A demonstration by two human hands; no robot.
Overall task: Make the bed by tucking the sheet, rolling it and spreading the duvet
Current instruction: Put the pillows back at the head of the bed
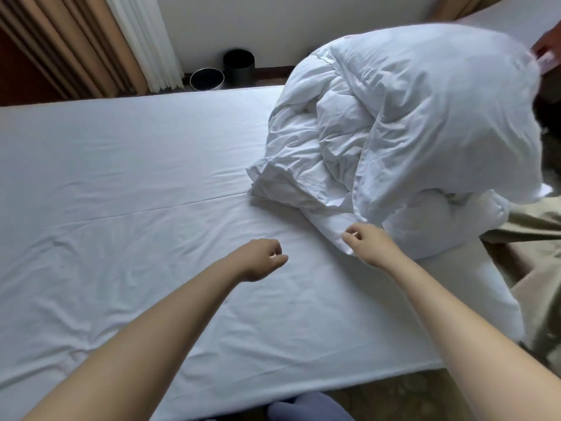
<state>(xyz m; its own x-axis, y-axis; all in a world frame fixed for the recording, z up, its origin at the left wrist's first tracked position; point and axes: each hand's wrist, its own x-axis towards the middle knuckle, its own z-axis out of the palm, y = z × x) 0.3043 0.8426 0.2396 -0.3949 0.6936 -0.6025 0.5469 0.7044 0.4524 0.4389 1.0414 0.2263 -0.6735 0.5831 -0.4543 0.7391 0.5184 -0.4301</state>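
Observation:
A white sheet [136,183] lies flat over the mattress with light creases. A white duvet [409,117] is bunched in a tall heap on the right end of the bed, part of it hanging over the edge. My right hand [368,244] is at the heap's near lower edge, fingers curled and pinching the duvet's corner. Just left of the heap, my left hand [262,259] hovers over the sheet, fingers curled into a loose fist and holding nothing.
Two round bins [238,66] stand on the floor beyond the bed, beside tan and white curtains [91,41]. A beige cover [534,238] drapes at the right. Another person's hand [546,48] shows at the top right. The near bed edge [303,387] runs along the bottom.

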